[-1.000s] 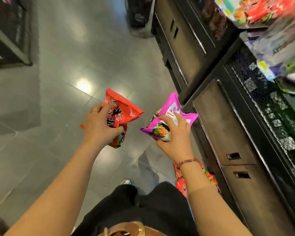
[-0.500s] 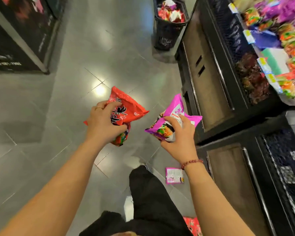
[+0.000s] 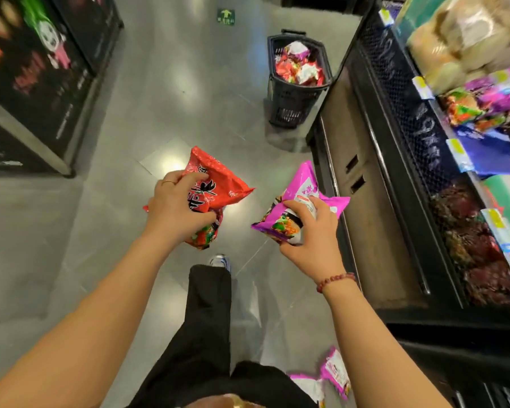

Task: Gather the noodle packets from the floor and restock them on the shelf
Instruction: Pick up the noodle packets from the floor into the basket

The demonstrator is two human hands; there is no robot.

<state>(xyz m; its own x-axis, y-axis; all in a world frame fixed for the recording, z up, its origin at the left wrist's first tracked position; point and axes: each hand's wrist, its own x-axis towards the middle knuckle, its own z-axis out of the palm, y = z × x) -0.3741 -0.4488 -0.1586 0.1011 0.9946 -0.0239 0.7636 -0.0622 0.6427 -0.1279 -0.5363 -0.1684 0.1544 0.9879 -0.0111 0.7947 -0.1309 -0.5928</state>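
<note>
My left hand [image 3: 175,209] grips a red noodle packet [image 3: 218,184] with black lettering, held over the grey floor. My right hand [image 3: 312,234] grips a pink noodle packet [image 3: 304,189] beside it, close to the shelf unit's base. Both packets are at about the same height in the middle of the view. Two more pink packets [image 3: 334,373] lie on the floor by my right forearm at the bottom. The shelf [image 3: 465,178] on the right holds rows of purple, red and dark packets behind price tags.
A black shopping basket [image 3: 296,83] full of red and white packets stands on the floor ahead, against the shelf's base cabinet [image 3: 365,207]. A dark display stand [image 3: 39,92] fills the left. My black trouser leg and shoe [image 3: 220,260] are below the hands.
The view has tilted up and forward: the basket and upper shelf rows came into sight. Both hands keep their packets; the floor packets slid toward the bottom edge.
</note>
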